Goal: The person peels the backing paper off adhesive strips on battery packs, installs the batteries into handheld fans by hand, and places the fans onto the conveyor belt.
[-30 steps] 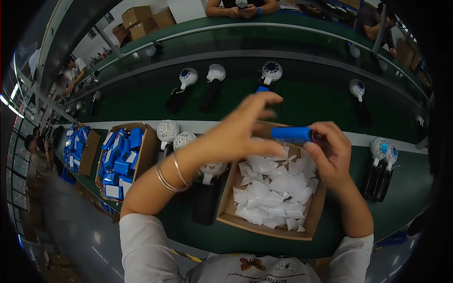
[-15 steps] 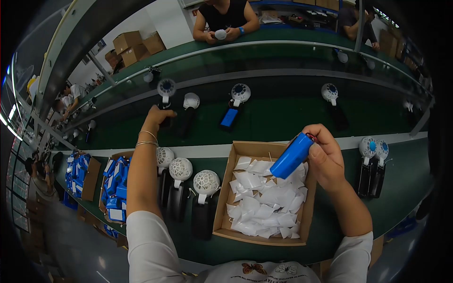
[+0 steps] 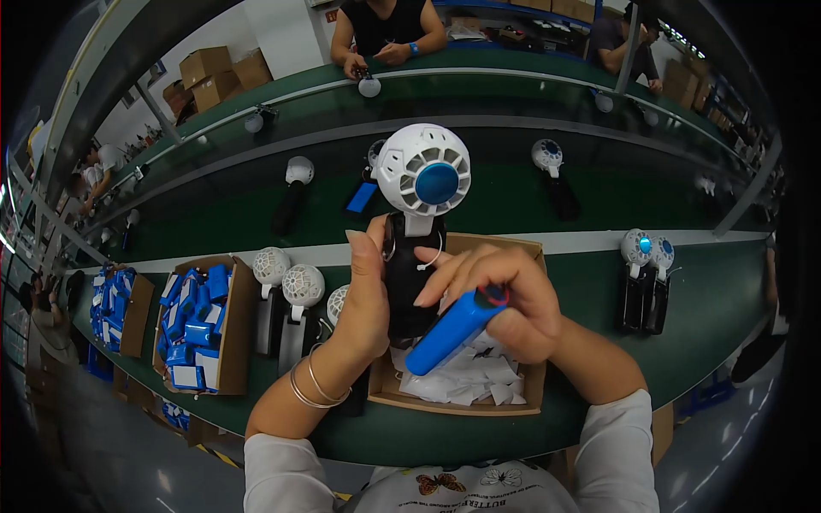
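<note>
My left hand (image 3: 366,303) is wrapped round the black handle of a fan-like device (image 3: 428,171), whose white vented ball head with a blue centre points up. My right hand (image 3: 523,312) pinches a blue battery pack (image 3: 449,335) with red wires at its upper end. Fingers of that hand also reach to a thin white cable with a small plug (image 3: 428,265) at the handle. Below both hands is a cardboard box (image 3: 453,409) holding white sheet pieces (image 3: 470,382); the handle and battery hide part of it.
Left on the green bench (image 3: 556,427) stand boxes of blue battery packs (image 3: 195,329) and several similar devices (image 3: 302,286). Two more devices (image 3: 641,248) lie at right. Beyond, a conveyor belt (image 3: 479,197) carries others. Across it a person (image 3: 389,30) handles one.
My left hand has come back from the belt with a device, now upright in front of me. My right hand has moved left and down with the battery pack to meet it.
</note>
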`<state>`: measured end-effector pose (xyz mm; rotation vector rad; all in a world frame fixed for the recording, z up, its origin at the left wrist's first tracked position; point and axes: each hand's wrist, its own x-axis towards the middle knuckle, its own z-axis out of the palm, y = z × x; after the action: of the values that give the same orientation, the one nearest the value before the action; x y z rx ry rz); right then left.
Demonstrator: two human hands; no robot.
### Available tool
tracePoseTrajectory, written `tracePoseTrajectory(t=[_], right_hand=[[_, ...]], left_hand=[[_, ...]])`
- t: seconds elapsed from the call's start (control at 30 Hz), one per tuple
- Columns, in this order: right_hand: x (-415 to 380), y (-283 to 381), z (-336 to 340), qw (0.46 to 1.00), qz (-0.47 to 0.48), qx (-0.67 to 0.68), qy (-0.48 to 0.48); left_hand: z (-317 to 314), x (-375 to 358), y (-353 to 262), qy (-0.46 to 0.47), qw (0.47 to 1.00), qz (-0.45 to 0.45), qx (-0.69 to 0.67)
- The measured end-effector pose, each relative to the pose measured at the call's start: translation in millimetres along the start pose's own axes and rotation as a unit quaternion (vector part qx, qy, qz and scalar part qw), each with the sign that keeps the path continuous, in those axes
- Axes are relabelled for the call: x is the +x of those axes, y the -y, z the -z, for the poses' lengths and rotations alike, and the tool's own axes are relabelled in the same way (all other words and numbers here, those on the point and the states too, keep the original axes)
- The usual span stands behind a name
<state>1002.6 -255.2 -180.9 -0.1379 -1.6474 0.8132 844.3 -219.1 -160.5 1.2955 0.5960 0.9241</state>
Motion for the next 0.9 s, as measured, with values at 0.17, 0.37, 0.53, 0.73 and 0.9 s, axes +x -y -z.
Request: tracePoseTrajectory(t=[0.17, 0.37, 0.53, 0.73, 0.9], right_hand=[[-0.2, 10.0, -5.3, 0.981, 0.065, -0.183, 0.012], [8.3, 15.3, -0.2, 0.894, 0.045, -0.445, 0.010], [6.4, -1.5, -16.7, 0.864, 0.022, -0.502, -0.017], [14.0, -0.3, -21.5, 0.839, 0.038, -0.542, -0.038], [22.2, -9.9, -21.2, 0.929, -0.133, -0.343, -0.047]], left_hand=[[-10.8, -0.5, 5.1, -0.003, 0.999, -0.005, -0.046], [-5.1, 0.8, 6.0, 0.000, 0.997, -0.033, -0.068], [-2.9, -1.0, 9.8, -0.014, 0.997, -0.039, -0.065], [-2.4, -0.7, 12.6, -0.065, 0.990, -0.049, -0.114], [-0.9, -5.6, 17.5, -0.037, 0.983, -0.121, -0.133]])
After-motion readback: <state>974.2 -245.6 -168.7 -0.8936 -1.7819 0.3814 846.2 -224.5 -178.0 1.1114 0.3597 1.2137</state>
